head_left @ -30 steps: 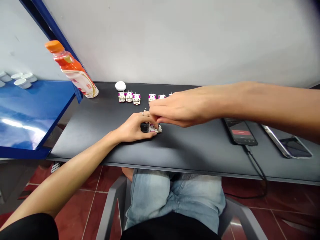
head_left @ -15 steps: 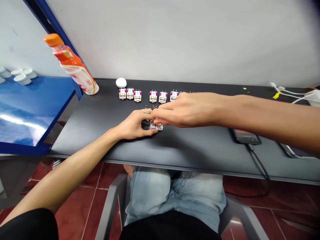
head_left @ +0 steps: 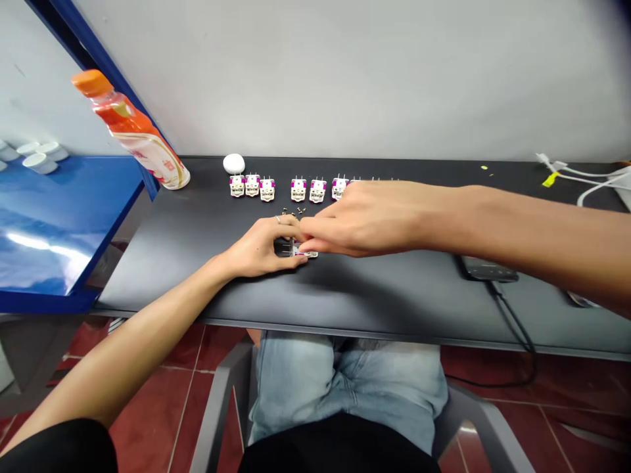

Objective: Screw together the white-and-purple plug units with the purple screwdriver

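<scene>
On the dark tabletop, my left hand [head_left: 257, 249], with a ring on one finger, pinches a small white-and-purple plug part [head_left: 311, 254] between thumb and fingers. The part lies on its side with its metal pins toward my palm. My right hand [head_left: 352, 221] is closed right above it, fingertips at the part and against my left fingers. Whatever the right fingers grip is hidden beneath them. Just behind my hands lie several tiny brass-coloured pieces [head_left: 300, 210], too small to name surely. Similar plug parts [head_left: 298, 189] stand in a row farther back, pins up, some covered by my right arm.
A white rounded case [head_left: 233, 163] sits behind the row. An orange-capped bottle [head_left: 142, 144] stands at the table's left rear. Under my right forearm lies a phone [head_left: 486, 269] with a black cable [head_left: 513, 318]. White cables [head_left: 576, 172] lie at the far right.
The whole view has shifted slightly. My right fingers sit a little lower over the plug part, and a thin metal bit seen at their tips before is now hidden. My left hand keeps its hold.
</scene>
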`<act>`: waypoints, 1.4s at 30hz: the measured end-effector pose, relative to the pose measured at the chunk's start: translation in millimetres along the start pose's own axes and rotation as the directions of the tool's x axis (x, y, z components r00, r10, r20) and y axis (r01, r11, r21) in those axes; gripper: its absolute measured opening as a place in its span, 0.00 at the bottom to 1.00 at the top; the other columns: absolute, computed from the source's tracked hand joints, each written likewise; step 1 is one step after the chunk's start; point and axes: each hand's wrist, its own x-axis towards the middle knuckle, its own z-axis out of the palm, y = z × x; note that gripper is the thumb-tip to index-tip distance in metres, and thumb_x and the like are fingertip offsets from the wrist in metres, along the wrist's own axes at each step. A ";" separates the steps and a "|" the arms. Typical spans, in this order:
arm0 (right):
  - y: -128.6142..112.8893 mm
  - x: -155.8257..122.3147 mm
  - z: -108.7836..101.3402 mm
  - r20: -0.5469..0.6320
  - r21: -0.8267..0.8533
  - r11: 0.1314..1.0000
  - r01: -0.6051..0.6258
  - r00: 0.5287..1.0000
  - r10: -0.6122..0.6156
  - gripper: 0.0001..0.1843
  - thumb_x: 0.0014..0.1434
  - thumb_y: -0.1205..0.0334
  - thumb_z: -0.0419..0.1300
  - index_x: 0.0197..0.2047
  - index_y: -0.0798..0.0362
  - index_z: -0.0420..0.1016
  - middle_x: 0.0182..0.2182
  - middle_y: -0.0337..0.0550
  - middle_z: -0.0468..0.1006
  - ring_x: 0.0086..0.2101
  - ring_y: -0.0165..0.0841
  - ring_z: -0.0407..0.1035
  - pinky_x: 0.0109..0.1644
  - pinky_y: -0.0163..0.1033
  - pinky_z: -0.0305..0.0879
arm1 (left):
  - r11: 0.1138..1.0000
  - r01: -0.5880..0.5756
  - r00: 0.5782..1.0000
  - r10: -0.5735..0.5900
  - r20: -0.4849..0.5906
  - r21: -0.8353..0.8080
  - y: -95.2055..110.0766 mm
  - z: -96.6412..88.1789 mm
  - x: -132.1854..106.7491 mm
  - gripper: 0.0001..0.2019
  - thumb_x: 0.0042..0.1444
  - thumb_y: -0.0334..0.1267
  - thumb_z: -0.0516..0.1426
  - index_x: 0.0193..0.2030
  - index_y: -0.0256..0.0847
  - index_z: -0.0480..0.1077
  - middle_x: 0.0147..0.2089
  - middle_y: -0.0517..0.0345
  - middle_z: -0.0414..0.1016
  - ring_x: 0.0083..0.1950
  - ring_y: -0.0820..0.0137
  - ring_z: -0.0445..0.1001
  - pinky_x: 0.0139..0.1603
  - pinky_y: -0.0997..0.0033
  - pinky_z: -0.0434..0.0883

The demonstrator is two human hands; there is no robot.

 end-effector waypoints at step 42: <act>4.3 -5.3 88.8 -0.776 0.250 0.944 0.216 0.627 0.062 0.20 0.81 0.58 0.59 0.71 0.51 0.75 0.58 0.48 0.89 0.49 0.34 0.85 0.55 0.39 0.82 | 0.988 0.120 0.992 -0.114 -0.062 0.094 9.6 3.1 2.5 0.13 0.65 0.45 0.71 0.51 0.42 0.81 0.46 0.57 0.88 0.44 0.64 0.84 0.49 0.67 0.78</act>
